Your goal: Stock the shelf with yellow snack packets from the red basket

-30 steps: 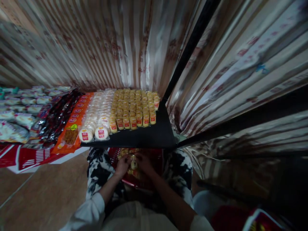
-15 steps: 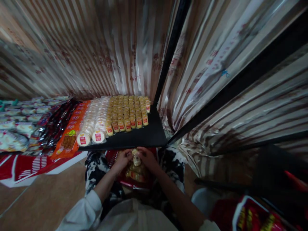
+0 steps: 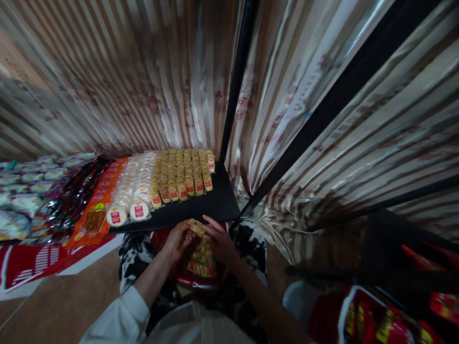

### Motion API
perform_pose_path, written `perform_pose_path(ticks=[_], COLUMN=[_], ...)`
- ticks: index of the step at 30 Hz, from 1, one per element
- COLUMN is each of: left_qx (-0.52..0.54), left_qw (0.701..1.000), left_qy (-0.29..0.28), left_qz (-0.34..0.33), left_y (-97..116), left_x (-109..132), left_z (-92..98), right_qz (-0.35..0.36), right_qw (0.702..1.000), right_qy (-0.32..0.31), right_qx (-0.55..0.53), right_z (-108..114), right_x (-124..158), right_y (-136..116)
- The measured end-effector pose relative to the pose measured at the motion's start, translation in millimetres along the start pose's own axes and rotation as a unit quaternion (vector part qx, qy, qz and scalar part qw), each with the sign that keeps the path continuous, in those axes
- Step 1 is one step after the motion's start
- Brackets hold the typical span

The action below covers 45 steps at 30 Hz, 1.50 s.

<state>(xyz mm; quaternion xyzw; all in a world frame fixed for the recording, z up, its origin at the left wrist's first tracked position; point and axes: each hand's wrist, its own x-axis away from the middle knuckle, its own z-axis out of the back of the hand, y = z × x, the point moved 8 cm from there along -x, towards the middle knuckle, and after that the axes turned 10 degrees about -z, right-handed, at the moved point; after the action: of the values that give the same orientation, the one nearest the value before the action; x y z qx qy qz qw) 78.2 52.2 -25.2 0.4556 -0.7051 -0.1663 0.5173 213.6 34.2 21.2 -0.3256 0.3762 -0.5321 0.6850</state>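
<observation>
Above my lap, both hands meet at a small yellow wrapped snack [image 3: 196, 227]. My left hand [image 3: 178, 240] pinches its left side with closed fingertips. My right hand [image 3: 219, 242] has its fingers against the right side, partly covering it, with one finger stretched out above. Below them a red basket [image 3: 195, 285] rests between my knees, with more yellow wrapped snacks [image 3: 201, 267] inside. Just beyond my hands, on a black shelf [image 3: 211, 205], stand tight rows of similar yellow snacks [image 3: 182, 174] with red labels.
Left along the shelf lie round white packets [image 3: 139, 210], an orange bag [image 3: 96, 210], dark shiny packets [image 3: 73, 198] and white packets [image 3: 27, 203]. Black metal posts [image 3: 238, 76] and a striped curtain [image 3: 161, 71] bound the shelf. A container of red packets [image 3: 373, 317] stands lower right.
The snack between my hands has risen slightly and turned from upright to slanted. My right hand has shifted over its right side. The whole view has swung a little to the right.
</observation>
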Motion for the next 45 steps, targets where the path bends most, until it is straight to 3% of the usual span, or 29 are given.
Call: perform_pose_path(ticks=[6, 11, 14, 17, 22, 24, 26, 29, 32, 35, 38, 42, 45], left_qx=[-0.041, -0.075, -0.120, -0.160, -0.265, -0.298, -0.347, -0.455, -0.534, -0.567, -0.561, -0.498, -0.476], left_qw=[0.994, 0.989, 0.987, 0.982, 0.948, 0.934, 0.912, 0.845, 0.771, 0.730, 0.722, 0.754, 0.762], left_qy=[-0.023, -0.066, -0.086, -0.104, -0.115, -0.111, -0.117, -0.161, -0.199, -0.196, -0.166, -0.139, -0.130], left_qz=[0.098, 0.105, 0.067, -0.019, -0.136, -0.161, -0.184, -0.233, -0.285, -0.328, -0.370, -0.406, -0.420], left_y=[-14.2, -15.0, -6.0, 13.5, 46.1, 57.2, 68.0, 83.9, 98.0, 111.2, 123.7, 134.4, 138.4], left_x=[8.7, 9.6, 6.9, 2.3, -6.3, -12.8, -21.2, -35.3, -50.0, -65.2, -77.6, -89.7, -97.2], left_z=[-12.5, -20.4, -22.3, -28.5, -48.4, -57.4, -68.4, -92.9, -121.8, -149.3, -173.9, -196.7, -206.1], right_qz=[-0.051, -0.126, -0.197, -0.264, -0.326, -0.325, -0.290, -0.182, -0.084, -0.053, -0.063, -0.111, -0.142], right_qw=[0.998, 0.985, 0.956, 0.913, 0.869, 0.879, 0.914, 0.951, 0.957, 0.951, 0.937, 0.919, 0.909], right_qy=[0.038, 0.092, 0.119, 0.135, 0.149, 0.143, 0.166, 0.249, 0.252, 0.257, 0.305, 0.356, 0.377], right_qx=[-0.019, -0.070, -0.181, -0.282, -0.341, -0.317, -0.230, -0.022, 0.118, 0.163, 0.160, 0.131, 0.111], right_z=[20.3, 34.3, 34.2, 28.2, 15.6, 12.9, 20.8, 45.7, 54.9, 62.0, 73.7, 86.7, 91.6], right_x=[-19.7, -31.3, -35.4, -38.1, -39.3, -40.2, -41.9, -44.7, -55.2, -71.8, -91.0, -119.0, -138.7], right_y=[-4.3, 10.9, 29.1, 44.8, 60.8, 63.5, 60.0, 36.8, 11.9, 5.0, 11.9, 32.7, 48.5])
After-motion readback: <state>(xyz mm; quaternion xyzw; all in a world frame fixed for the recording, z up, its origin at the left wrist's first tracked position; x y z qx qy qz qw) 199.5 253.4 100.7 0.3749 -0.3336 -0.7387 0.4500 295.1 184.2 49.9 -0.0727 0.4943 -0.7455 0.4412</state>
